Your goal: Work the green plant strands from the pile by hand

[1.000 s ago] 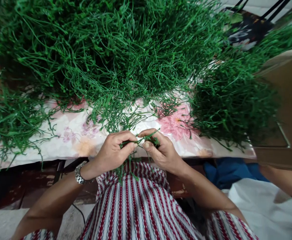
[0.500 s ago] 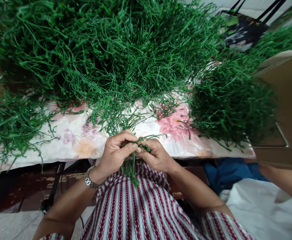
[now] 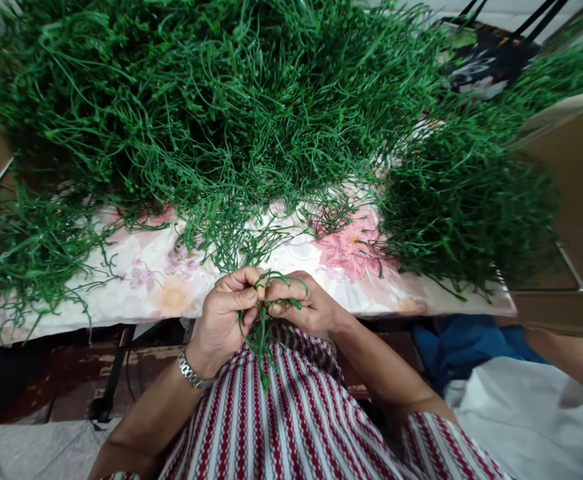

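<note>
Both hands meet at the table's front edge, in front of the striped top. My left hand [image 3: 226,313], a metal watch on its wrist, pinches thin green plastic-looking stems [image 3: 260,343] between thumb and fingers. Close beside it, my right hand [image 3: 304,305] is closed on the same small tangle, with one stem curling over its fingers. Loose ends hang below the hands. Just beyond them a sparse scatter of similar stems [image 3: 244,241] lies on the floral tablecloth [image 3: 166,293]. The exact grip points are partly hidden by the fingers.
A large heap of green stems [image 3: 211,100] fills the back. Smaller piles lie at left [image 3: 36,247] and right [image 3: 466,213]. A cardboard box [image 3: 581,200] stands at right, a dark floral bag [image 3: 491,57] behind. Another person's arm [image 3: 571,360] shows at lower right.
My left fingers have shifted slightly and now pinch nearer the middle of the tangle. A stem that stuck out to the right now curls over my right hand. The view has shifted slightly.
</note>
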### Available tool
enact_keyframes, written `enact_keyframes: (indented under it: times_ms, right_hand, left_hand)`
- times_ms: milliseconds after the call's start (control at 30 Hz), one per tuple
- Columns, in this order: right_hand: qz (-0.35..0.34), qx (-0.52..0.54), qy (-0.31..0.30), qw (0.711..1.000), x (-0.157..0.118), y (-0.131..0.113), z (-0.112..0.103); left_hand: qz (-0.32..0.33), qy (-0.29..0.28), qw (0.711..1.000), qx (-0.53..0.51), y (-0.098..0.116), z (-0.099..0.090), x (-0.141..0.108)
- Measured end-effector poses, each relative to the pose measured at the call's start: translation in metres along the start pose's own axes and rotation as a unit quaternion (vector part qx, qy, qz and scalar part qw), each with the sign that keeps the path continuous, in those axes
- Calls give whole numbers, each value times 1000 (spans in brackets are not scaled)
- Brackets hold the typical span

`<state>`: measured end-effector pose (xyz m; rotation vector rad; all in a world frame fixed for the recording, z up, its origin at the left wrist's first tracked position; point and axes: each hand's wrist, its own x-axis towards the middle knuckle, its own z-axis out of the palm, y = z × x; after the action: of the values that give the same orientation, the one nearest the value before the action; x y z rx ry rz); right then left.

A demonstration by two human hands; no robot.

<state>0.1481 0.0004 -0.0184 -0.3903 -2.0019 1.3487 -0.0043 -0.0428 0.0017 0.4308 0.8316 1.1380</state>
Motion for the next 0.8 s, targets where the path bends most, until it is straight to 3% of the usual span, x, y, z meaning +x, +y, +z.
enact_keyframes:
  times_ms: [333, 467, 533, 667, 800]
  right_hand:
    - [-27, 36, 70, 997, 5, -2, 4]
    - [-17, 81, 40, 996, -4, 3, 12]
    - [-16, 80, 48, 996, -6, 4, 10]
    - [-37, -12, 189, 981, -5, -5, -12]
    - [-4, -146, 205, 968, -1, -18, -28]
  left_hand:
    - [48, 17, 996, -74, 5, 15, -1]
    - [93, 7, 989, -111, 16, 15, -1]
    - [139, -3, 987, -81, 21, 14, 0]
    - [150, 30, 987, 52, 20, 6, 3]
    - [170, 54, 976, 128, 10, 0, 7]
